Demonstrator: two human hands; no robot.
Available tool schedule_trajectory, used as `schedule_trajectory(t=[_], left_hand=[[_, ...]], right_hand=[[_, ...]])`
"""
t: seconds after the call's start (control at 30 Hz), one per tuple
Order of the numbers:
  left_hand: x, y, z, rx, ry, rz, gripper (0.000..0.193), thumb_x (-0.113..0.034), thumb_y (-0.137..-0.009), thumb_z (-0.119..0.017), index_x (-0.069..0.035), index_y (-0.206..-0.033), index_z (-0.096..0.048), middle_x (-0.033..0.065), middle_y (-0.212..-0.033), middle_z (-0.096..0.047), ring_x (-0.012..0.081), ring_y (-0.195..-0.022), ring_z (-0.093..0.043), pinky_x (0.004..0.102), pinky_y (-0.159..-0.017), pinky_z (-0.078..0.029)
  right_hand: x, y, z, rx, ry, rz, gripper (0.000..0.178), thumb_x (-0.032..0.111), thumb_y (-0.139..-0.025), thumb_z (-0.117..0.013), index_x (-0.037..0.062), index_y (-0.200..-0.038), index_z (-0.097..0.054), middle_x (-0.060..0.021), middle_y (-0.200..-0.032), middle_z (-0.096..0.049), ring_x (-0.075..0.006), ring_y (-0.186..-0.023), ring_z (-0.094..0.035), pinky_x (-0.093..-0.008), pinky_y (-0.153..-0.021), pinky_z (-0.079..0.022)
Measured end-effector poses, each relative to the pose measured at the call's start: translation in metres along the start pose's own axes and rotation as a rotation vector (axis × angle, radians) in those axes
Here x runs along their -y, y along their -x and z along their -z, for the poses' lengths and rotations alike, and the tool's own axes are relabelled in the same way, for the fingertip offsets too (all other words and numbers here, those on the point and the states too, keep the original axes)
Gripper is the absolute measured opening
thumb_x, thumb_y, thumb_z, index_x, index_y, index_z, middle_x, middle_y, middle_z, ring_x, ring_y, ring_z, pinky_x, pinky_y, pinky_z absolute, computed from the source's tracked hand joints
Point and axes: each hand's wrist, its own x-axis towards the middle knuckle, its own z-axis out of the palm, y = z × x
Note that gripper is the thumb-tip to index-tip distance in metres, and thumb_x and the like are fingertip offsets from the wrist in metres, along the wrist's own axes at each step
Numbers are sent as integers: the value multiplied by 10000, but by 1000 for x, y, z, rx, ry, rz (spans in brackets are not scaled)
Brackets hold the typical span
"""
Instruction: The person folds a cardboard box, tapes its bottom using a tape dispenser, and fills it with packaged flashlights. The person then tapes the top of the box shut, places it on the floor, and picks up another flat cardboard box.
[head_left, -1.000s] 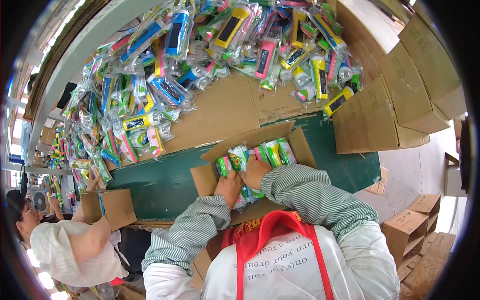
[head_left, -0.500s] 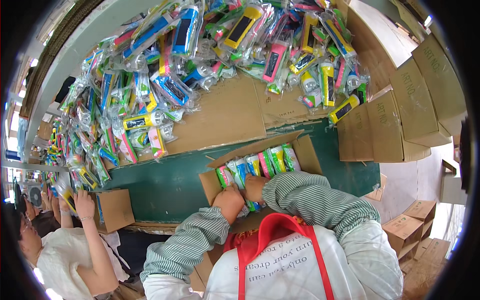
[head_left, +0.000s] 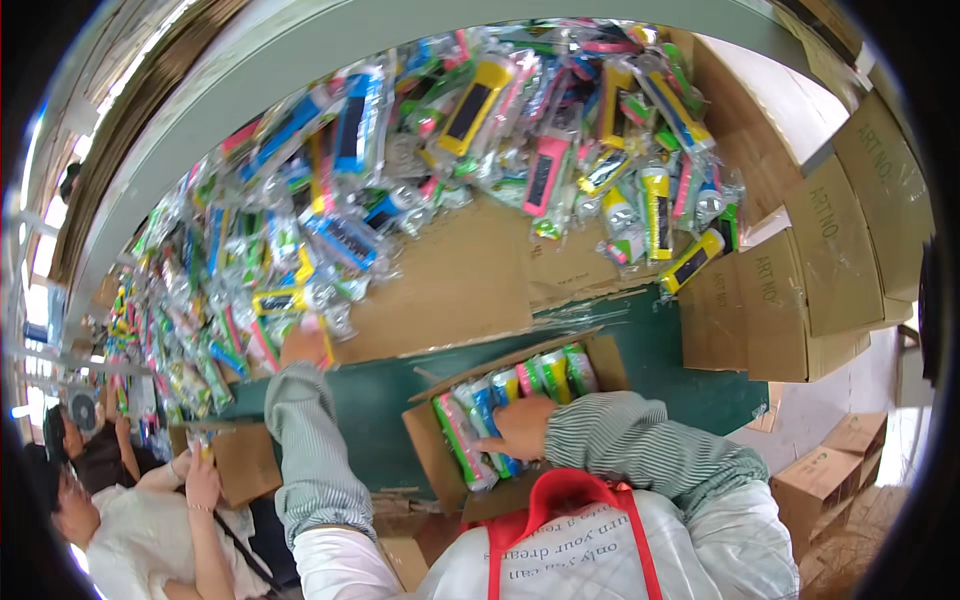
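Through my head camera I see the left hand (head_left: 303, 343) at the near edge of a heap of bagged, bright-coloured torches (head_left: 548, 175), right by a pink-and-yellow packet (head_left: 326, 343); I cannot tell if it grips. I have the right hand (head_left: 520, 428) lying over the row of packets (head_left: 556, 375) in the open carton (head_left: 428, 455) on the green table (head_left: 385, 405). Brown boxes (head_left: 780, 300) stand to my right

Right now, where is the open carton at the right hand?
In the head view, the carton sits below centre, slightly right, on the green tabletop, between the flat cardboard sheet and the person's red collar.
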Motion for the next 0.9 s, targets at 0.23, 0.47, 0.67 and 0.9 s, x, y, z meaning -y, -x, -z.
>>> schedule_trajectory(t=[0.23,0.47,0.67,0.9], left_hand=[[37,-41,-64,142,298,195,645,-470,-731,-647,83,-1056,-576,263,-1038,-623,373,-968,-609,427,-834,-465],[-25,27,-53,253,238,231,611,-394,-692,-697,114,-1008,-577,250,-911,-648,361,-850,-640,401,-760,-486],[-19,92,-28,337,600,147,447,-263,-714,-721,64,-983,-576,161,-896,-647,292,-836,-640,384,-749,-488],[-51,166,81,561,1441,-176,761,-171,-735,-716,-31,-1358,-300,79,-1225,-508,212,-1158,-498,366,-985,-405]], right_hand=[[-178,-49,163,-722,-118,-306,430,427,-800,-592,45,-989,-648,-182,-934,-659,-363,-812,-635,-428,-754,-509],[-205,-176,202,-856,-329,-565,929,543,-694,-706,-152,-1201,-353,-274,-1155,-557,-367,-1033,-591,-388,-906,-469],[-196,-158,186,-1116,-557,-369,664,268,-635,-732,-83,-1095,-406,-234,-1003,-592,-352,-919,-610,-385,-797,-488],[-132,5,161,-658,-1517,202,481,119,-757,-619,31,-1193,-438,-86,-903,-565,-191,-740,-605,-318,-602,-508]])
